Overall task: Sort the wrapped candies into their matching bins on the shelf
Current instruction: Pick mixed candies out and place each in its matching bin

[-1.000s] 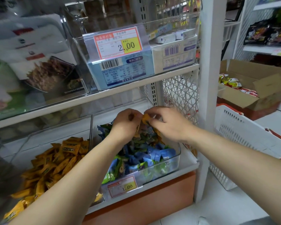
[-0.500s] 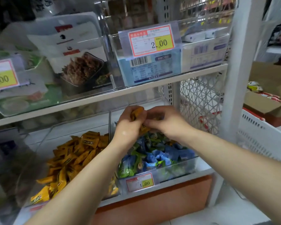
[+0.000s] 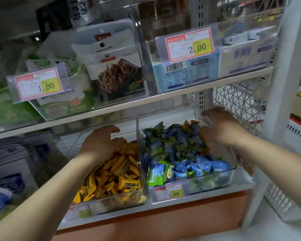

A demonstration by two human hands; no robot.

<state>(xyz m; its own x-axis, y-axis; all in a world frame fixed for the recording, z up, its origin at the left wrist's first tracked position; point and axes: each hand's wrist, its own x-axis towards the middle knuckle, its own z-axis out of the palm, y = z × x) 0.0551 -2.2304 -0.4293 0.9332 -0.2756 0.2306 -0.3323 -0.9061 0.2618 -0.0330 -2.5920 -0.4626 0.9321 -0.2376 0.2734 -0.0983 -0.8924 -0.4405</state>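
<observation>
Two clear bins sit side by side on the lower shelf. The left bin point(image 3: 111, 203) holds yellow wrapped candies point(image 3: 118, 173). The right bin point(image 3: 215, 181) holds blue and green wrapped candies point(image 3: 177, 153), with a few stray yellow candies point(image 3: 188, 124) at its back. My left hand point(image 3: 101, 141) hovers over the back of the yellow pile, fingers loosely spread and nothing seen in them. My right hand point(image 3: 221, 127) reaches into the back right corner of the blue and green bin, beside the stray yellow ones. Its fingertips are hidden among the wrappers.
Price tags point(image 3: 169, 192) hang on the bin fronts. The upper shelf point(image 3: 163, 100) carries clear bins of boxed and bagged snacks just above my hands. A white shelf post point(image 3: 283, 84) and mesh panel point(image 3: 236, 101) stand at the right, with a white basket point(image 3: 295, 171) beyond.
My hands were together over the blue and green bin, holding yellow candies. They have parted: the left moved over the yellow bin, and the right went to the back right of the blue and green bin.
</observation>
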